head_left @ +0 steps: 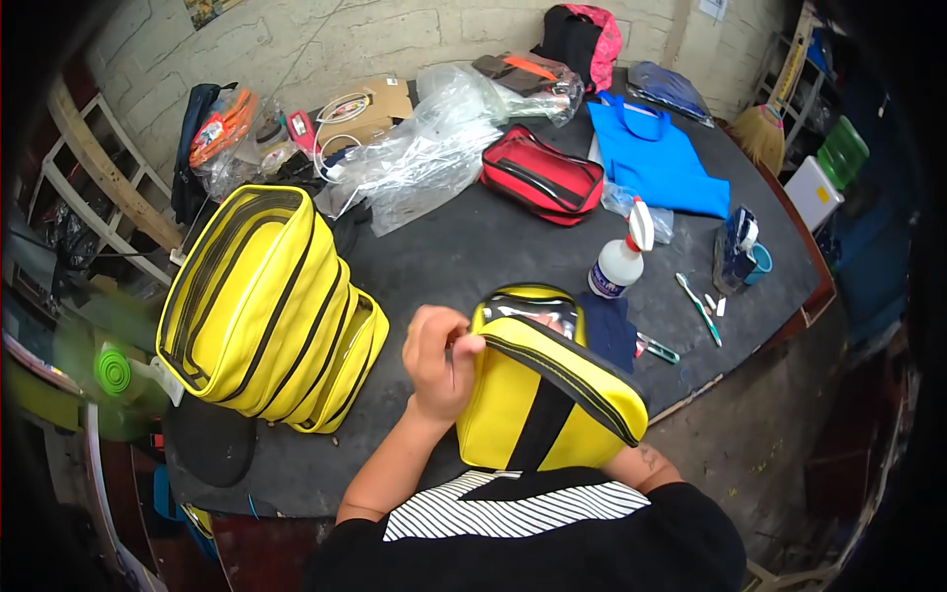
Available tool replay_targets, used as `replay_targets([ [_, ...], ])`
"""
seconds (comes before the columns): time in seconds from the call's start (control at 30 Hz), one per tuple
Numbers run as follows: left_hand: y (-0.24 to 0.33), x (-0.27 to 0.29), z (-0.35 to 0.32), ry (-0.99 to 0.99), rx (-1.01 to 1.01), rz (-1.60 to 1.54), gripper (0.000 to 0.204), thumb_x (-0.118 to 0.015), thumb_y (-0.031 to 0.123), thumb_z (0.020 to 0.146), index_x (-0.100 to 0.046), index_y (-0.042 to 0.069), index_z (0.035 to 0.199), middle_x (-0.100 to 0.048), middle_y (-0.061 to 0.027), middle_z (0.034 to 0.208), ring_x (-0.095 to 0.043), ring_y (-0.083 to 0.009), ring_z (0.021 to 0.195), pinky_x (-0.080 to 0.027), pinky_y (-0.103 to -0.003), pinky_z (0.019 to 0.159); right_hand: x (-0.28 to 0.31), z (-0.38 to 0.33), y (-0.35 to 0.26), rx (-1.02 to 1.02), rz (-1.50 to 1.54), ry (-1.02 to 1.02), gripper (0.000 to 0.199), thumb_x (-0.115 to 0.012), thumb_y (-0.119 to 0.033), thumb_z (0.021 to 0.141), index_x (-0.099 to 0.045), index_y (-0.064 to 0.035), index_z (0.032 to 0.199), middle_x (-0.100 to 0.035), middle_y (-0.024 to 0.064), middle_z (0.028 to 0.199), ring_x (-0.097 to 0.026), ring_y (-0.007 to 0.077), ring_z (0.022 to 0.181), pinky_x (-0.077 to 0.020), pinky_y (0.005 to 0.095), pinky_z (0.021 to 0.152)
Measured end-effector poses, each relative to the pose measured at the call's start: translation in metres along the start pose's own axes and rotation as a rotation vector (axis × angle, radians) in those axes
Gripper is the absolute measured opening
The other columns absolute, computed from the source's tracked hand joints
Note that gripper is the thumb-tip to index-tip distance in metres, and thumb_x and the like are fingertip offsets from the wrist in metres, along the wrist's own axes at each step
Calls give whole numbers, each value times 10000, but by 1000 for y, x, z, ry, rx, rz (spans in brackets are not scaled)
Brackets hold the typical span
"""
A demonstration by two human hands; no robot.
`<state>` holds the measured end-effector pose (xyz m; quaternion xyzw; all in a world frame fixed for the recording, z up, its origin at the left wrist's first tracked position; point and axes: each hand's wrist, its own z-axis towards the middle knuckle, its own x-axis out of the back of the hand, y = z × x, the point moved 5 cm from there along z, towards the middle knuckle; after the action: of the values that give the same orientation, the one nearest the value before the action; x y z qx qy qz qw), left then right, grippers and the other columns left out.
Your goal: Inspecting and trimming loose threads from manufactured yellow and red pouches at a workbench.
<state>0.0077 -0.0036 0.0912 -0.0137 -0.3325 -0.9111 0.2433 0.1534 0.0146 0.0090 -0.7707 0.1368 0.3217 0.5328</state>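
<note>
One view only, head camera. Left hand [441, 361] is seen at frame centre, fingers pinched together on the top left corner of a yellow pouch [538, 395], at the black zipper edge. The pouch is held upright at lower centre, against the striped torso, its flap tilted down to the right. Right hand is hidden behind the pouch; only the forearm shows at lower right, so its grip cannot be told.

A dark round table [493, 247] fills mid frame. A stack of larger yellow zip bags [266, 306] lies left of centre, well apart from the left hand. A red pouch [543, 178] sits at upper centre, beside crumpled clear plastic [434, 148]. A blue cloth bag [656, 158] is spread at upper right. A white spray bottle [621, 261] stands just right of the pouch top; a green toothbrush [698, 308] lies further right. A green ribbed disc [113, 373] is seen at far left.
</note>
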Motion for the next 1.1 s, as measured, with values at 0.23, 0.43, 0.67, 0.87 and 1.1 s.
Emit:
replay_targets([
  [0.23,37,-21,-6,-41,-375,131,259,-652,286,852,-557,63,945,-504,-103,857,-510,-276,716,-414,-373,634,-1,2,-4,67,-122,-48,315,-499,-250,985,-537,-9,1184,-613,102,1122,-619,140,975,-506,264,831],
  [0.43,14,-38,28,-256,60,-139,222,-532,111,917,-481,-25,749,-452,-126,664,-484,-248,577,-386,-329,553,7,-2,1,98,-229,-80,305,-494,-243,985,-542,-12,1178,-611,103,1118,-614,143,976,-505,271,830],
  [0.67,-41,-70,18,-720,1172,-1168,210,-637,145,877,-599,67,685,-603,-11,600,-560,-94,495,-459,-226,507,22,-17,-2,187,-351,-116,294,-488,-234,984,-547,-15,1172,-609,103,1112,-609,146,978,-504,279,829],
  [0.87,-64,-83,-32,-396,1527,-1100,81,-692,132,823,-670,56,809,-688,-71,739,-663,-152,614,-538,-263,574,37,-31,-2,278,-452,-128,286,-483,-227,984,-552,-18,1166,-608,104,1108,-604,149,980,-503,287,829],
  [1.1,-85,-37,-17,-245,1246,-1661,332,-525,302,965,-657,-2,985,-700,-138,938,-688,-219,809,-556,-334,757,35,22,-56,360,-557,-137,276,-478,-219,984,-558,-21,1159,-606,104,1103,-599,152,982,-501,295,828],
])
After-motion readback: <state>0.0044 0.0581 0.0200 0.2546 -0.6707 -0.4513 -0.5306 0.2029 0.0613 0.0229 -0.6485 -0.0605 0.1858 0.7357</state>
